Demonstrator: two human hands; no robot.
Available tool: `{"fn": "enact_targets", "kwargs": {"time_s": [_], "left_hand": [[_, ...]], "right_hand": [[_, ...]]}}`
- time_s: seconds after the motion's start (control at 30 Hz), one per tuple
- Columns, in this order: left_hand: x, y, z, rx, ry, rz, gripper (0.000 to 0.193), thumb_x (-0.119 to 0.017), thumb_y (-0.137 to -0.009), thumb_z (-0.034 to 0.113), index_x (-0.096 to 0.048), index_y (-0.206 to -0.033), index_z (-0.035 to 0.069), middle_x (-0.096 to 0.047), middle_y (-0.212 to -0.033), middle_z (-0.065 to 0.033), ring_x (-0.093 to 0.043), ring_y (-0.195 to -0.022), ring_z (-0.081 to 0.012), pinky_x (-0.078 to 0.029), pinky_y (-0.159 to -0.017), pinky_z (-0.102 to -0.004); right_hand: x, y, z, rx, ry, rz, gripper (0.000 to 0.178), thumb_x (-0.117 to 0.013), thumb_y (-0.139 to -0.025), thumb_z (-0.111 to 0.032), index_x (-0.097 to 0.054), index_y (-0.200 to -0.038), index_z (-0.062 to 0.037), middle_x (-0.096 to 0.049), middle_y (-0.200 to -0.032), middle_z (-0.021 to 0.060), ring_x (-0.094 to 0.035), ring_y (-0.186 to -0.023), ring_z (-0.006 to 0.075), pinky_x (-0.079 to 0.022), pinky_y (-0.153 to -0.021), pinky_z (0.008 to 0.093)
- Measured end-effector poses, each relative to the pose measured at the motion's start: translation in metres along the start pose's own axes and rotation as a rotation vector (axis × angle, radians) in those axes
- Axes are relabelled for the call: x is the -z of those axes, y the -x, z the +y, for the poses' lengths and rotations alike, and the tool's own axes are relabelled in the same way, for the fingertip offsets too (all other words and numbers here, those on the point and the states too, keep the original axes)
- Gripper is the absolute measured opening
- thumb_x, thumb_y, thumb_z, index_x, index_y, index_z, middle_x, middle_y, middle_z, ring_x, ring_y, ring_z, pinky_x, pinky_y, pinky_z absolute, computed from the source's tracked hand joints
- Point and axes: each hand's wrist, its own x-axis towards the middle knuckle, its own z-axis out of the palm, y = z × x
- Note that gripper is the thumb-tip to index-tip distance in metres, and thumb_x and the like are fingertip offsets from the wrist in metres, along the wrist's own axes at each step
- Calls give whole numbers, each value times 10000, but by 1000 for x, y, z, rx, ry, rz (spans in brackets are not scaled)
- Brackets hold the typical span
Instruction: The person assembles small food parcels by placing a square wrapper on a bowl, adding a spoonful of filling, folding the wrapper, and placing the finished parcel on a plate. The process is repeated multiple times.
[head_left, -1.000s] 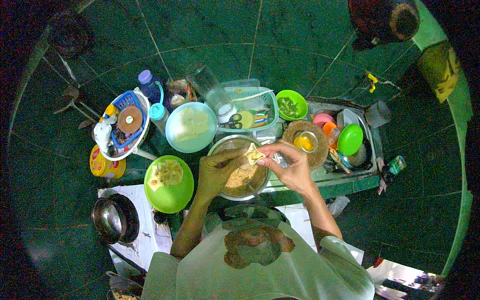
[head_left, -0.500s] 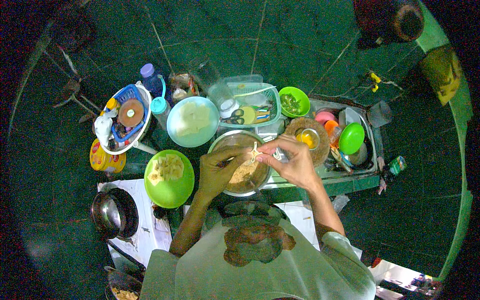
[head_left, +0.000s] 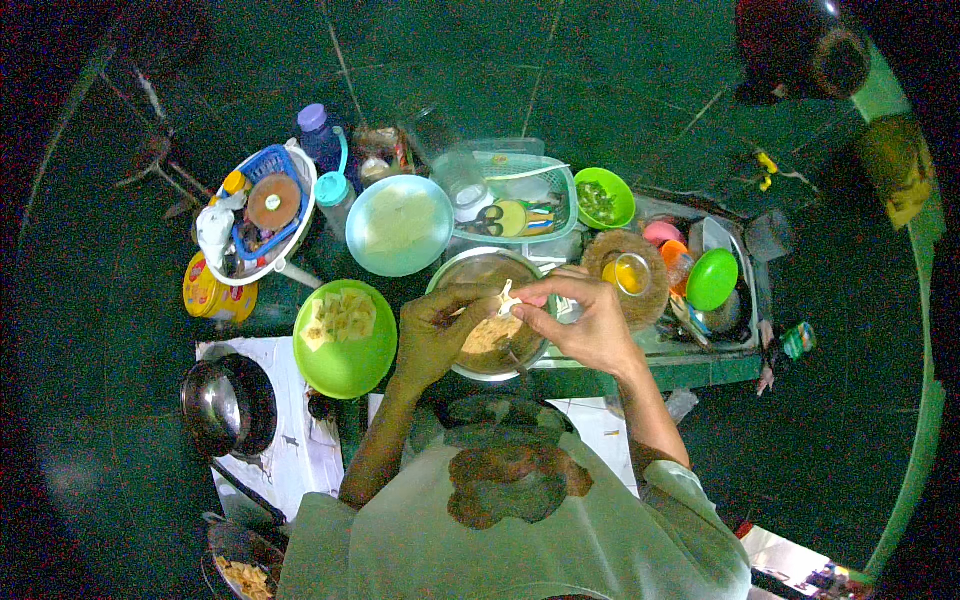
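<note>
Over a metal bowl (head_left: 437,287), both my hands hold one small folded wonton (head_left: 508,298) of pale, thin dough. My left hand (head_left: 432,328) pinches its left side between thumb and fingertips. From the other side my right hand (head_left: 594,320) grips it with thumb and forefinger. A light brown, mashed-looking filling (head_left: 490,338) lies in the bowl below, and a spoon handle seems to stick out at its near rim. Left of the bowl, a green plate (head_left: 345,375) carries several folded wontons (head_left: 343,316). Pale flat wrappers (head_left: 402,222) lie on a light blue plate (head_left: 358,250).
A cup with egg yolk (head_left: 628,275) stands at right, near a green bowl of chopped greens (head_left: 600,200). Beyond the metal bowl sits a utensil basket (head_left: 560,225). Dishes, including a green cup (head_left: 712,280), crowd the sink. At far left are a white basin (head_left: 298,240) and dark pan (head_left: 228,405).
My view has shifted slightly, so the plates and bowl appear higher and further right. The wonton's edges look more gathered between my fingertips; both hands keep their pinch.
</note>
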Motion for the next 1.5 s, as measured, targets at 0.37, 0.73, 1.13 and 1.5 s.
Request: {"fn": "enact_targets", "kwargs": {"time_s": [0.37,0.73,1.13,1.5], "left_hand": [[39,56,-54,65,35,132,197,-725,-921,182,-733,-1049,32,-730,-1028,-85,-682,-918,-150,-560,-800,-297],[91,96,-102,196,134,247,191,-715,-925,158,-686,-1057,23,-713,-948,-72,-679,-863,-146,-552,-781,-285],[126,64,-158,-61,-771,458,275,-726,-853,239,-672,-1065,72,-670,-1050,-144,-616,-1022,-355,-500,-901,-474],[131,57,-192,34,-783,473,190,-676,-871,276,-722,-972,122,-730,-980,-97,-671,-899,-326,-496,-873,-456]], "right_hand": [[-73,0,8,-4,-10,-194,98,-773,-792,-51,-733,-870,-8,-707,-911,92,-661,-837,178,-512,-828,317],[-153,-24,12,30,-81,-570,309,-765,-795,-20,-709,-1098,-25,-700,-1000,93,-665,-850,158,-537,-762,293],[-197,-54,34,13,-45,-470,154,-724,-833,-11,-708,-986,-4,-670,-941,113,-655,-803,197,-539,-706,308],[-223,-71,49,314,197,-671,238,-638,-836,-7,-678,-1071,-5,-639,-1085,198,-649,-981,398,-555,-831,455]]}}
